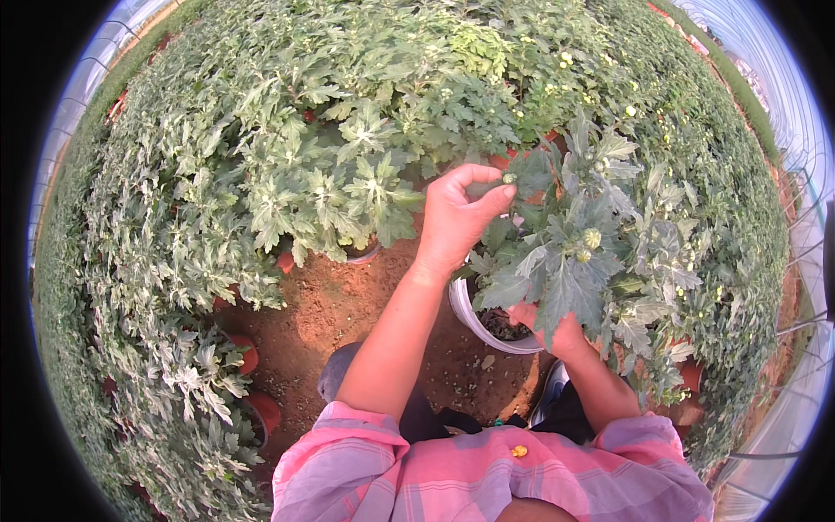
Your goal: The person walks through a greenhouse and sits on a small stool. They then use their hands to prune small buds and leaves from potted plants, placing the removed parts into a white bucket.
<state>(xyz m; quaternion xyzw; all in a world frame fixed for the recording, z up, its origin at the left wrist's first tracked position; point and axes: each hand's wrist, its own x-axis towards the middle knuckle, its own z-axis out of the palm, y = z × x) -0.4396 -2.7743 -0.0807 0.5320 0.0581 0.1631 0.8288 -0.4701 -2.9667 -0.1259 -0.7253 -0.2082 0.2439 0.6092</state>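
A chrysanthemum plant (574, 261) with broad grey-green leaves and pale round buds (590, 239) grows in a white plastic pot (466, 313). At the plant's upper left, my left hand (463, 205) has its thumb and forefinger on either side of a small green bud (509, 177). My right hand (554, 333) is low among the leaves, over the pot's right side. Leaves cover most of its fingers, so what they touch is hidden.
Dense chrysanthemum foliage (313, 183) surrounds me to the front and both sides. Reddish-brown soil (326, 313) shows between the plants. Orange-red pots (264, 414) stand at the left, and another pot (691, 375) is at the right. Plastic sheeting (783, 417) on hoops borders the far right.
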